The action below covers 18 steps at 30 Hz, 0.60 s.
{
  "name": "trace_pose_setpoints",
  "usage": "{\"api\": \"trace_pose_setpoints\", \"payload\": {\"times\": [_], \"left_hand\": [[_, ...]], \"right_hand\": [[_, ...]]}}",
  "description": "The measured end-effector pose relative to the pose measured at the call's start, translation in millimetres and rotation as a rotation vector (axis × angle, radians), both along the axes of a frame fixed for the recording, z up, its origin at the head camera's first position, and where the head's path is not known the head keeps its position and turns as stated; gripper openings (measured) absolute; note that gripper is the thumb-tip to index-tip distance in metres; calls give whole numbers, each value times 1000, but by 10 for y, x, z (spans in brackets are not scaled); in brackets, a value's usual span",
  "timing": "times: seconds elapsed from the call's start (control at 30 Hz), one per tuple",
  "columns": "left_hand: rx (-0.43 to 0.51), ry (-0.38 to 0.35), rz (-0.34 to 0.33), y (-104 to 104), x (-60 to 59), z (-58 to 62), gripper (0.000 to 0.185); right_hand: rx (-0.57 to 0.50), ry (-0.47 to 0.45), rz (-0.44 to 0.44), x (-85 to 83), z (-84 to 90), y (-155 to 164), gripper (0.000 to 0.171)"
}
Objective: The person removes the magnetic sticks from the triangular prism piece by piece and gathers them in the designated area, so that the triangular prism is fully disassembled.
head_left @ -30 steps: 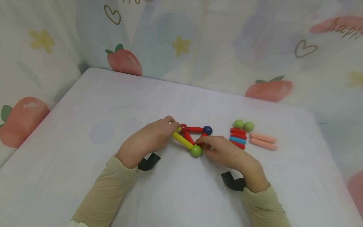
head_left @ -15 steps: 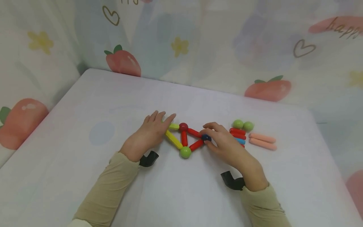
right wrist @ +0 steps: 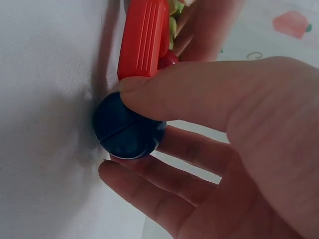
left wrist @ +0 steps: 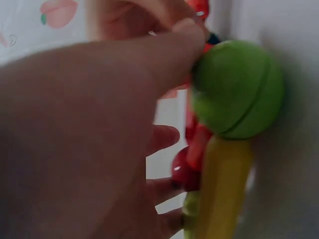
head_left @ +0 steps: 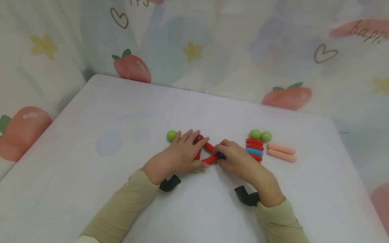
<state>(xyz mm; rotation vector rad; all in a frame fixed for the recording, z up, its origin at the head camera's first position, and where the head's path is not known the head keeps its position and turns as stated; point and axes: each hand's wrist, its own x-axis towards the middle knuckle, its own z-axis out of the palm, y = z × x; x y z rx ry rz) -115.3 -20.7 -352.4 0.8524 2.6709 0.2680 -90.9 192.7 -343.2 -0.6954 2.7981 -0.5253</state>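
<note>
A flat figure of magnetic sticks and balls lies on the white table (head_left: 91, 175). My left hand (head_left: 185, 152) rests on it with straight fingers that reach the red ball (head_left: 199, 137) (left wrist: 183, 172). Its thumb touches a green ball (left wrist: 237, 89) (head_left: 197, 170) at one end of the yellow stick (left wrist: 224, 184). Another green ball (head_left: 171, 135) shows left of the fingers. My right hand (head_left: 226, 156) pinches the dark blue ball (head_left: 221, 155) (right wrist: 129, 129) between thumb and fingers. Two red sticks (head_left: 209, 147) (right wrist: 144, 40) meet at that ball.
To the right lies a stack of red sticks with one blue stick (head_left: 254, 151), two green balls (head_left: 260, 135) behind it and two pink sticks (head_left: 281, 152) beside it. A fruit-print curtain (head_left: 212, 50) hangs behind the table.
My left hand has slid right onto the figure and now covers the yellow stick. The far-left green ball has come into view. My right hand has kept hold of the blue ball and moved it slightly nearer.
</note>
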Motion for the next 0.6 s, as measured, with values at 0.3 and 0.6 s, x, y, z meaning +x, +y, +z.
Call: {"api": "trace_pose_setpoints", "payload": {"times": [0.3, 0.6], "left_hand": [[-61, 43, -16, 49, 42, -89, 83], [-86, 78, -26, 58, 49, -150, 80]], "right_hand": [[6, -14, -33, -9, -9, -11, 25], [17, 2, -45, 4, -28, -47, 25]]}}
